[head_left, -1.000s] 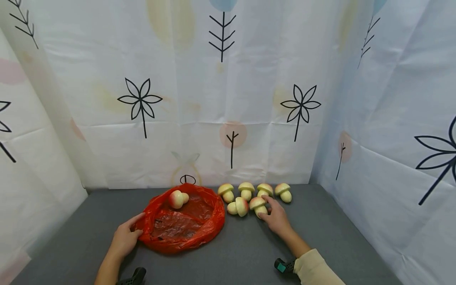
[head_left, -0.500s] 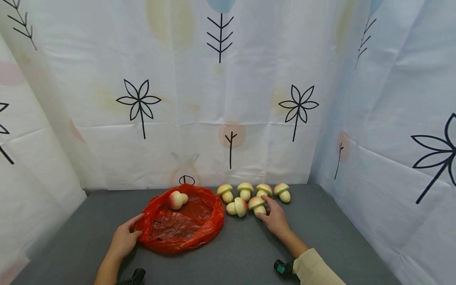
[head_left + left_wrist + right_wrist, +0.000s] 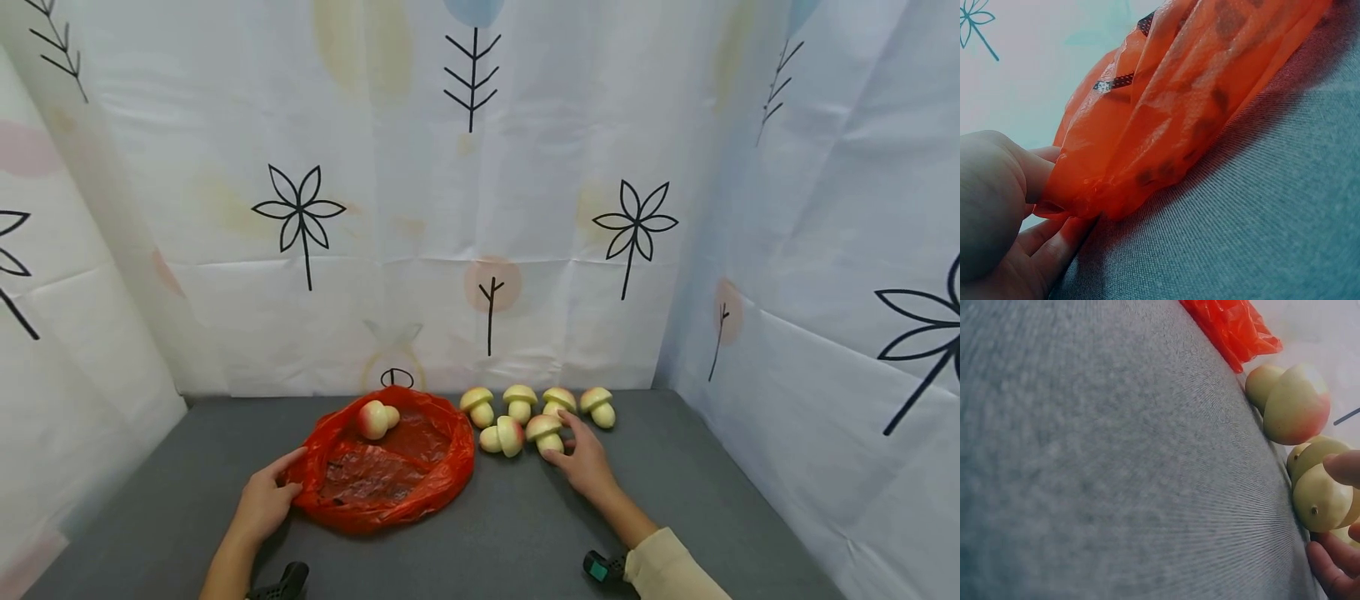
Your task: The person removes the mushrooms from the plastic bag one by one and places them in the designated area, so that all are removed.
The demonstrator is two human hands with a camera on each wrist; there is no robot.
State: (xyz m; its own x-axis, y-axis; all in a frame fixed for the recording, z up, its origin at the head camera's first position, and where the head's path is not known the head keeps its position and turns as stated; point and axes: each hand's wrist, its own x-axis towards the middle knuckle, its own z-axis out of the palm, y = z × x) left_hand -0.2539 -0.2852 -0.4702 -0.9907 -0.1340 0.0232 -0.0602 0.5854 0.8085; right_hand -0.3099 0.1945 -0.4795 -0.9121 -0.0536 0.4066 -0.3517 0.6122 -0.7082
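Note:
A red plastic bag [image 3: 352,521] lies spread open on the grey table, its rim rolled into a ring. One toy mushroom [image 3: 372,420], pale with a red blush, lies inside at the back left. My left hand [image 3: 262,502] pinches the bag's left rim; in the left wrist view the thumb is outside the film and fingers are behind it. To the right of the bag, my right hand [image 3: 587,460] has thumb and fingers around a front-row toy mushroom [image 3: 545,432]. That mushroom [image 3: 1321,499] shows stem end first in the right wrist view, between thumb and fingers.
Beside the held one, another toy mushroom [image 3: 502,437] lies on its side. Several more stand in a back row, the rightmost mushroom [image 3: 597,407] a little apart. A white printed curtain [image 3: 420,317] rises at the table's back edge and along both sides.
Only the head view has shifted slightly. Both hands keep their places, the left on the bag's rim and the right at the front mushroom.

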